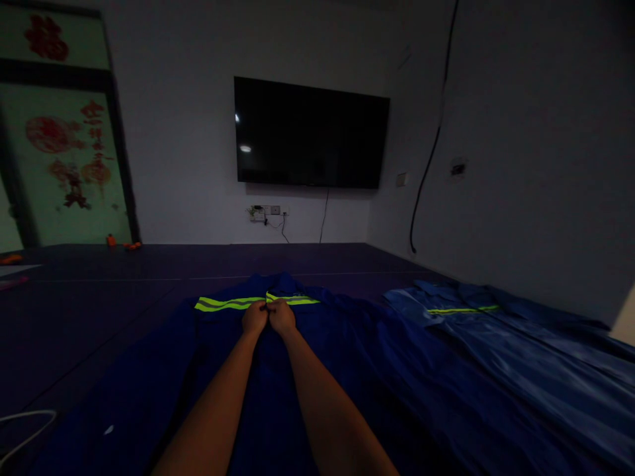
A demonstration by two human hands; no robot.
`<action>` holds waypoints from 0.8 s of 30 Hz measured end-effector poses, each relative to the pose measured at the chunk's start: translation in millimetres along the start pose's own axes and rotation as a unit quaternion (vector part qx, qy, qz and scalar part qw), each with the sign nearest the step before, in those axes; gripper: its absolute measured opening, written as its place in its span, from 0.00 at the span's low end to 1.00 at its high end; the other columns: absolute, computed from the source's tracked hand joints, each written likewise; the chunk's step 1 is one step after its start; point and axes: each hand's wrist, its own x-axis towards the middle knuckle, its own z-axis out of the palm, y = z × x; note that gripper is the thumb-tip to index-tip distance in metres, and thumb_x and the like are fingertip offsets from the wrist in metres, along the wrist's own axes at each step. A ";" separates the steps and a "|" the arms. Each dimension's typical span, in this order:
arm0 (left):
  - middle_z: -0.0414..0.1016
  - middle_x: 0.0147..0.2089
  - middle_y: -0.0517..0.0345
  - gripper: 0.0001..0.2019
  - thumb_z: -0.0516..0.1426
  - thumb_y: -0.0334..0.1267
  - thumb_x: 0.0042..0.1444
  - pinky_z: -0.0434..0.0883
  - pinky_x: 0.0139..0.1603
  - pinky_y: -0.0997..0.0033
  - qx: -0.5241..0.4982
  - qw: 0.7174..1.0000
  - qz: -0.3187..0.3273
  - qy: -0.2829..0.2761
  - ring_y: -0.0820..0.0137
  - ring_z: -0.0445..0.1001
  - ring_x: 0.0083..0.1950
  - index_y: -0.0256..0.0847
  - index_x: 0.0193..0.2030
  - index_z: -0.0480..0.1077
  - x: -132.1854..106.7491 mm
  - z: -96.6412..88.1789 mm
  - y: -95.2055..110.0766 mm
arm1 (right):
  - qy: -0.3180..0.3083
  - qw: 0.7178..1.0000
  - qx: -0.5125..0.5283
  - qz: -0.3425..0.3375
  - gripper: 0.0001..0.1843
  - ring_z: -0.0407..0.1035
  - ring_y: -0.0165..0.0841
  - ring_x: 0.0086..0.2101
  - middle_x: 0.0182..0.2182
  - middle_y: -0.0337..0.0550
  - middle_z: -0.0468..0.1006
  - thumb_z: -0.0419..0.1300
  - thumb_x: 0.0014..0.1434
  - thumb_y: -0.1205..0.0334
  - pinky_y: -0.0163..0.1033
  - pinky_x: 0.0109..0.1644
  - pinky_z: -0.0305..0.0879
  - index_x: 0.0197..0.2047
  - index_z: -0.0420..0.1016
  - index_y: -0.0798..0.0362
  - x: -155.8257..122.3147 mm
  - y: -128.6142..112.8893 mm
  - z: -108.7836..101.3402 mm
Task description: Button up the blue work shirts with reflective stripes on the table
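Nearest, lower left: a white cable point(30, 416) loops in, and a small white patch point(108, 430) sits on dark cloth; you can make out no lettering on it. Your bare forearms run forward over the dark blue jacket point(218, 370), which lies spread in front of you on a purple surface point(149, 264). Your left hand point(254, 318) and right hand point(282, 318) meet at its middle, just beside each other. Fingers of both: bent, pinching the jacket's front edges where the yellow-green reflective stripe point(228, 304) breaks; fingertips partly hidden. Above the stripe's right half, faint pale marks, too small to read.

To your right: a lighter blue garment point(516, 357), laid out, with a thin yellow-green stripe; no label legible.

Farther, left: small orange objects point(132, 246) near the door.

Back wall: sockets point(270, 210) with wires, under a dark wall-mounted television point(311, 132); any brand mark on its lower edge is unreadable.

Door point(54, 165), far left: a red character point(46, 38) on the top panel reads 福. Below, red decorations with a vertical column of characters point(94, 129), too blurred to read surely.
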 end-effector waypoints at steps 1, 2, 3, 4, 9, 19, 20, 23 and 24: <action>0.77 0.41 0.55 0.15 0.50 0.30 0.51 0.64 0.38 0.74 0.001 1.000 0.001 -0.002 0.67 0.73 0.43 0.43 0.41 0.73 -0.1 -0.5 0.1 | -0.003 1.000 -0.001 0.000 0.16 0.68 0.32 0.42 0.44 0.43 0.74 0.50 0.54 0.72 0.31 0.42 0.62 0.39 0.77 0.51 -0.5 -0.5 0.1; 0.77 0.40 0.55 0.14 0.50 0.30 0.51 0.64 0.37 0.74 0.002 1.000 0.002 -0.004 0.67 0.73 0.43 0.43 0.40 0.74 -0.3 -1.0 0.2 | -0.006 1.000 -0.002 0.000 0.16 0.68 0.32 0.42 0.44 0.44 0.74 0.50 0.54 0.71 0.31 0.42 0.62 0.39 0.77 0.51 -0.9 -0.9 0.1; 0.77 0.40 0.55 0.14 0.50 0.30 0.51 0.64 0.37 0.74 0.002 1.000 0.002 -0.005 0.67 0.73 0.43 0.43 0.40 0.74 -0.5 -1.5 0.4 | -0.009 1.000 -0.004 0.000 0.16 0.68 0.32 0.42 0.44 0.44 0.74 0.50 0.55 0.71 0.32 0.42 0.62 0.40 0.77 0.51 -1.3 -1.4 0.0; 0.77 0.40 0.55 0.14 0.50 0.30 0.51 0.64 0.36 0.74 0.003 1.000 0.002 -0.005 0.66 0.73 0.42 0.43 0.40 0.74 -0.7 -2.0 0.6 | -0.011 1.000 -0.005 0.000 0.16 0.68 0.32 0.42 0.44 0.44 0.73 0.50 0.55 0.71 0.32 0.42 0.62 0.40 0.77 0.51 -1.6 -1.8 -0.1; 0.77 0.42 0.54 0.15 0.49 0.30 0.51 0.65 0.38 0.76 0.004 1.000 -0.002 0.002 0.67 0.73 0.43 0.43 0.39 0.75 -1.8 -3.0 1.9 | -0.017 1.000 -0.011 0.002 0.16 0.68 0.31 0.41 0.43 0.43 0.73 0.51 0.55 0.70 0.32 0.42 0.61 0.40 0.77 0.48 -2.9 -3.1 -0.4; 0.78 0.36 0.53 0.12 0.50 0.33 0.51 0.64 0.36 0.75 0.023 0.999 -0.016 0.035 0.67 0.74 0.40 0.41 0.33 0.75 -4.0 -2.0 5.2 | -0.009 1.000 -0.022 0.008 0.15 0.68 0.33 0.41 0.39 0.45 0.76 0.52 0.52 0.72 0.32 0.42 0.60 0.37 0.78 0.51 -1.6 -2.6 -2.8; 0.77 0.35 0.53 0.12 0.50 0.33 0.51 0.63 0.36 0.75 0.023 0.999 -0.017 0.037 0.67 0.74 0.40 0.41 0.33 0.75 -4.0 -2.1 5.1 | -0.009 1.000 -0.023 0.007 0.15 0.68 0.33 0.41 0.38 0.45 0.76 0.52 0.52 0.72 0.32 0.42 0.60 0.36 0.78 0.52 -1.7 -2.3 -2.7; 0.77 0.36 0.53 0.12 0.50 0.32 0.51 0.63 0.36 0.75 0.016 0.999 -0.019 0.040 0.67 0.74 0.39 0.41 0.33 0.75 -2.8 -2.3 4.4 | -0.012 1.000 -0.023 0.001 0.15 0.68 0.33 0.41 0.37 0.45 0.77 0.52 0.51 0.73 0.31 0.41 0.60 0.35 0.78 0.53 -1.9 -1.1 -1.5; 0.77 0.36 0.53 0.12 0.50 0.31 0.51 0.63 0.35 0.75 0.012 0.999 -0.019 0.039 0.68 0.74 0.39 0.41 0.33 0.75 -2.1 -2.3 4.1 | -0.013 1.000 -0.022 -0.002 0.15 0.68 0.33 0.41 0.38 0.44 0.77 0.52 0.51 0.74 0.30 0.41 0.60 0.35 0.78 0.53 -1.8 -0.6 -0.9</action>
